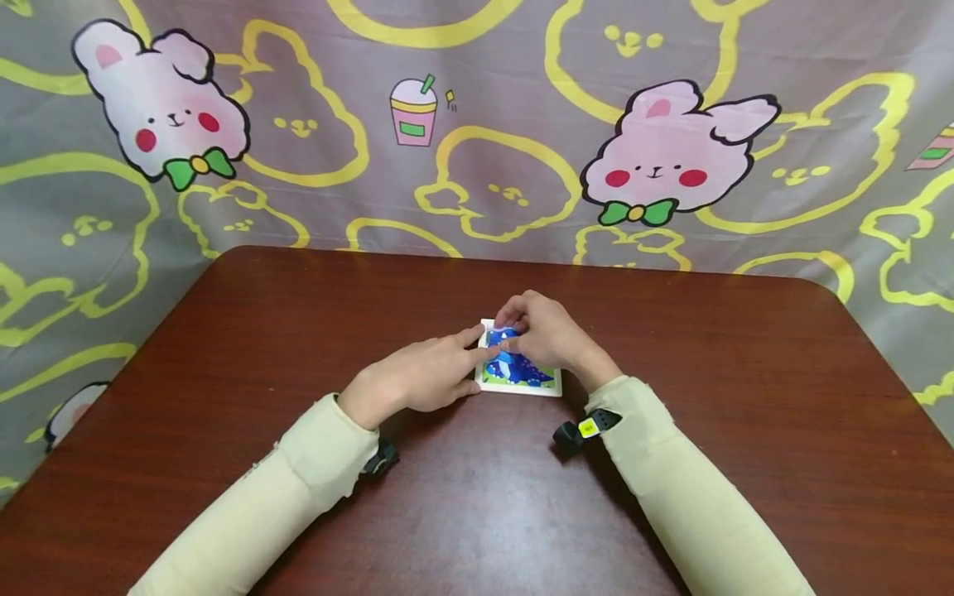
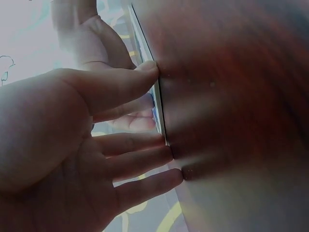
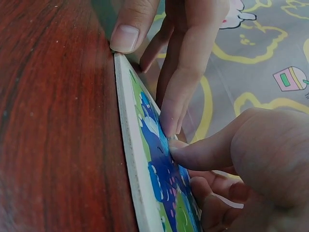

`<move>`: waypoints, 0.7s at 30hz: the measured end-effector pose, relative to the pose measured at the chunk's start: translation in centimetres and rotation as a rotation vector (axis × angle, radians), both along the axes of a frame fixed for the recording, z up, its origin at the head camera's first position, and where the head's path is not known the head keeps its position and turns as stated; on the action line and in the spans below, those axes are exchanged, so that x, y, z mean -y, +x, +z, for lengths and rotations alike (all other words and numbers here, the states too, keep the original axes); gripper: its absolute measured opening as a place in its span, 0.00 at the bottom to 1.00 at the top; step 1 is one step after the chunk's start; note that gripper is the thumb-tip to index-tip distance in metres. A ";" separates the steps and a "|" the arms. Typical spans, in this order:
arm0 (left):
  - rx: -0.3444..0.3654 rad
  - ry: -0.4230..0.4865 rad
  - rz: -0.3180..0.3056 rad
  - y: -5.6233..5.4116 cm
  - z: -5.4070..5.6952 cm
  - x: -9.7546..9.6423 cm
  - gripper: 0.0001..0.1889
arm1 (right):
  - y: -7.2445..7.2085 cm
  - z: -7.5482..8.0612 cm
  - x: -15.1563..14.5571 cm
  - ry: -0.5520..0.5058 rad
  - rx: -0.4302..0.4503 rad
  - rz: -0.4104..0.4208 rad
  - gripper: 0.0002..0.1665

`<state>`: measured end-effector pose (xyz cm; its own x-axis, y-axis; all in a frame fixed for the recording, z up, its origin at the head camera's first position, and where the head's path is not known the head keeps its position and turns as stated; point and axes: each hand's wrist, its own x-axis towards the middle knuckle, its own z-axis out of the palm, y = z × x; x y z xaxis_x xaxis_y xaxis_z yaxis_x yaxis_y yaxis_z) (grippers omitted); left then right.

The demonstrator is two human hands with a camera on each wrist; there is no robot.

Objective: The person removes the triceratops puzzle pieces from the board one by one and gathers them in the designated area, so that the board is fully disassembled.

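Observation:
A flat, white-rimmed puzzle board (image 1: 532,377) with a blue dinosaur picture lies on the table in front of me. My left hand (image 1: 425,372) comes from the left with its fingers extended. Its thumb is at the board's near left corner, and a fingertip reaches onto the picture. From the right, my right hand (image 1: 551,331) bends over the board's upper part. In the right wrist view its thumb (image 3: 186,153) touches the picture beside a left fingertip, while its other fingers curl at the far side. Whether it pinches a loose piece I cannot tell.
The brown wooden table (image 1: 715,389) extends around the board, its far edge near a grey patterned cloth (image 1: 514,99) with rabbits and yellow outlines. Black wrist devices (image 1: 569,439) hang under both cream sleeves (image 1: 671,480).

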<state>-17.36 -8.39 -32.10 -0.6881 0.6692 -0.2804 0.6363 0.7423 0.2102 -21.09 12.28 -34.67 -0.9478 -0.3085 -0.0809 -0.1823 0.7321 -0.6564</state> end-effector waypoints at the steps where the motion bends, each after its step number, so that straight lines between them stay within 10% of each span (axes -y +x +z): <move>1: 0.001 0.002 0.000 0.0 0.0 0.0 0.34 | 0.0 0.1 0.0 -0.001 0.001 -0.004 0.12; 21: 0.003 -0.011 0.030 0.1 0.0 -0.1 0.33 | -0.1 -0.1 0.1 -0.030 -0.028 -0.001 0.14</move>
